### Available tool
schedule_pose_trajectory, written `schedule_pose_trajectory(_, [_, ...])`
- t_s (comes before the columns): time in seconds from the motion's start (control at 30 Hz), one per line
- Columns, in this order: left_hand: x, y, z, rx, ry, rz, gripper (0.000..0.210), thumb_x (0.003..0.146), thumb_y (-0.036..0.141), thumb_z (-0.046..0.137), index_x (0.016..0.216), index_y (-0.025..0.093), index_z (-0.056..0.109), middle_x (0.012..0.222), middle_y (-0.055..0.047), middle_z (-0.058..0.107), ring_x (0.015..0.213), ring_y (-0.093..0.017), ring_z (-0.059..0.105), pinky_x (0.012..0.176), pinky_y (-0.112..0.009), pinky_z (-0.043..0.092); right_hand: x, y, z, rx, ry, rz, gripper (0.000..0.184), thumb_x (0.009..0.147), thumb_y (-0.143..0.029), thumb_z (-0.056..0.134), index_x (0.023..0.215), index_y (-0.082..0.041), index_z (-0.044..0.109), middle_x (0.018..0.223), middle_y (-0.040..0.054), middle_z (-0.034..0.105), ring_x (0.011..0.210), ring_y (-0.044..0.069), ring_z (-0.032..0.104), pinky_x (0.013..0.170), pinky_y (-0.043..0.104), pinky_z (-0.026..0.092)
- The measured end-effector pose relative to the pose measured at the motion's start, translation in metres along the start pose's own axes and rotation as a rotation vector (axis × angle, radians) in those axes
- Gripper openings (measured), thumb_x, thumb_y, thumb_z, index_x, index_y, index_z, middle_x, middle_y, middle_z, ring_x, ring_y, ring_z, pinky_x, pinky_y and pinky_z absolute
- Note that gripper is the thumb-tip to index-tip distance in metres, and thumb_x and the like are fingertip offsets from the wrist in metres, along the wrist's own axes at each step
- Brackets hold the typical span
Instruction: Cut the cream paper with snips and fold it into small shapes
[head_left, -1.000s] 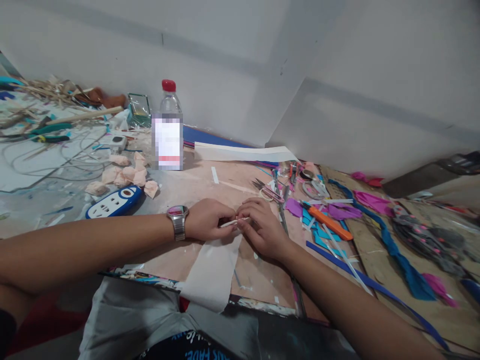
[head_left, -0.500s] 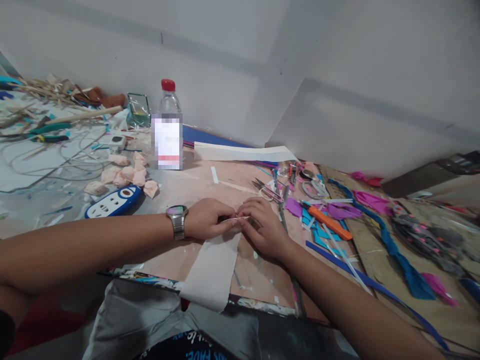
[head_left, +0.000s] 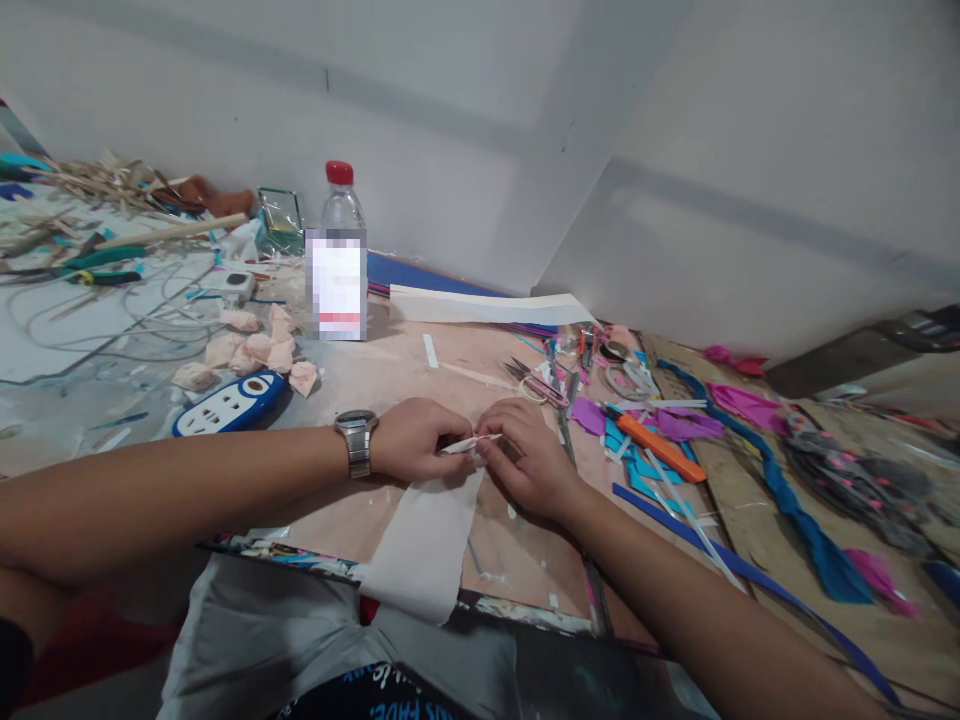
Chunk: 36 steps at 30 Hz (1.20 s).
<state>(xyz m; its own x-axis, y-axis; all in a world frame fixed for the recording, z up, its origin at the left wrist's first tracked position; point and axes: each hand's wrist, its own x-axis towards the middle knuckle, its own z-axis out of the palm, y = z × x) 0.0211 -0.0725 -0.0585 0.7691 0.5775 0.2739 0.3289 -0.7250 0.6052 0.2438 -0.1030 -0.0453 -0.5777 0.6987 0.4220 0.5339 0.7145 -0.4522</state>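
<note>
Both grips pinch one thin white strip (head_left: 471,443): left hand (head_left: 416,440) and right hand (head_left: 525,458) closed on it, its length running hand to hand above the tabletop (head_left: 450,365).

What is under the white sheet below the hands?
The white sheet lies on the brown board, its near end hanging over the edge. Both hands, left hand and right hand, cover its far end; anything beneath stays hidden.
</note>
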Motion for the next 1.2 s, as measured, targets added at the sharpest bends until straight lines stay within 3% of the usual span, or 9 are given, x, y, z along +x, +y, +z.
schedule_pose_trajectory(0.23, [-0.0015,0.0013,0.0007,-0.031,0.009,-0.020,0.032,0.090,0.043,0.061,0.073,0.017,0.064,0.059,0.003,0.053,0.055,-0.009,0.043,0.056,-0.024,0.030,-0.0010,0.0012,0.0009,-0.017,-0.024,0.022,0.009,0.099,-0.027,0.056,0.093,-0.022,0.060,0.087,0.0056,0.067,0.089,0.024,0.058,0.083,0.043,0.041])
schedule_pose_trajectory(0.47, [-0.0011,0.0010,0.0016,-0.165,0.067,-0.043,0.033,0.095,0.043,0.056,0.084,0.016,0.071,0.065,0.000,0.063,0.056,-0.010,0.048,0.057,-0.022,0.033,-0.0016,0.0019,0.0006,-0.031,-0.014,0.018,0.007,0.098,-0.025,0.056,0.092,-0.023,0.059,0.087,0.0059,0.067,0.089,0.024,0.058,0.084,0.043,0.041])
schedule_pose_trajectory(0.8, [-0.0014,0.0015,0.0015,-0.081,0.045,-0.005,0.035,0.095,0.044,0.057,0.080,0.016,0.069,0.063,0.001,0.062,0.057,-0.010,0.050,0.058,-0.022,0.034,0.0001,-0.0005,0.0014,-0.009,-0.027,0.016,0.007,0.095,-0.023,0.058,0.089,-0.022,0.058,0.084,0.0044,0.066,0.088,0.023,0.057,0.084,0.043,0.041])
schedule_pose_trajectory(1.03, [-0.0020,0.0015,0.0012,-0.118,0.048,-0.023,0.033,0.099,0.040,0.052,0.091,0.017,0.073,0.068,0.000,0.066,0.060,-0.011,0.052,0.061,-0.023,0.036,-0.0007,0.0011,0.0009,0.000,-0.003,0.032,0.007,0.093,-0.020,0.057,0.087,-0.023,0.058,0.083,0.0043,0.065,0.088,0.024,0.057,0.083,0.042,0.041])
schedule_pose_trajectory(1.2, [-0.0022,0.0009,0.0006,-0.082,0.022,0.006,0.037,0.100,0.040,0.049,0.081,0.016,0.070,0.066,0.000,0.063,0.059,-0.010,0.051,0.062,-0.023,0.036,-0.0004,0.0004,0.0005,0.010,0.008,0.022,0.007,0.091,-0.019,0.058,0.085,-0.023,0.059,0.082,0.0044,0.066,0.089,0.024,0.057,0.083,0.043,0.042])
